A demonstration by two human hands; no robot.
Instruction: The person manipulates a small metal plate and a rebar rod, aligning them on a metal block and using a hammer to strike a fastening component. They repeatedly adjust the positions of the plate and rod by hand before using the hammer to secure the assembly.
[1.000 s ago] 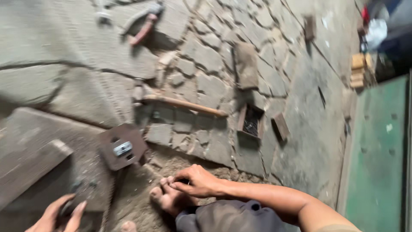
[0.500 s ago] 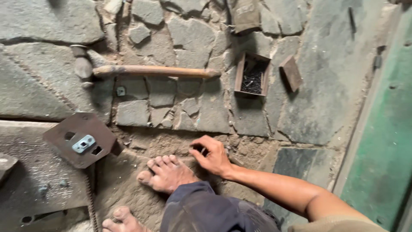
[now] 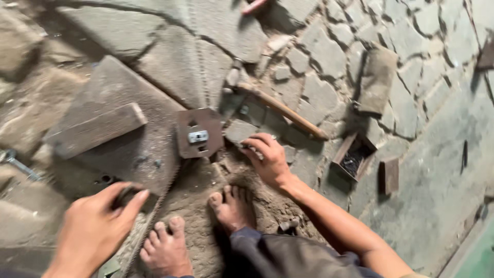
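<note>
My right hand [image 3: 268, 160] rests low on the stone floor, just right of a square rusty metal plate [image 3: 199, 133] with a small silver fitting on it. Its fingertips are pinched on a small metal piece, too blurred to name. My left hand [image 3: 95, 229] is at the lower left, its fingers closed around a dark stubby object [image 3: 123, 195] at the edge of a flat grey slab [image 3: 128, 154]. A thin toothed strip [image 3: 154, 216] runs from the plate down past my bare feet [image 3: 231, 208].
A hammer with a wooden handle [image 3: 285, 112] lies beyond my right hand. An open small box of dark bits [image 3: 352, 157] and a brown block [image 3: 389, 176] sit to the right. A long bar [image 3: 98, 128] lies on the slab. A bolt [image 3: 15, 163] is at far left.
My right hand has gone from the dirt by my foot up to the square plate. My left hand has come into view, closed on the dark object. The view has swung left.
</note>
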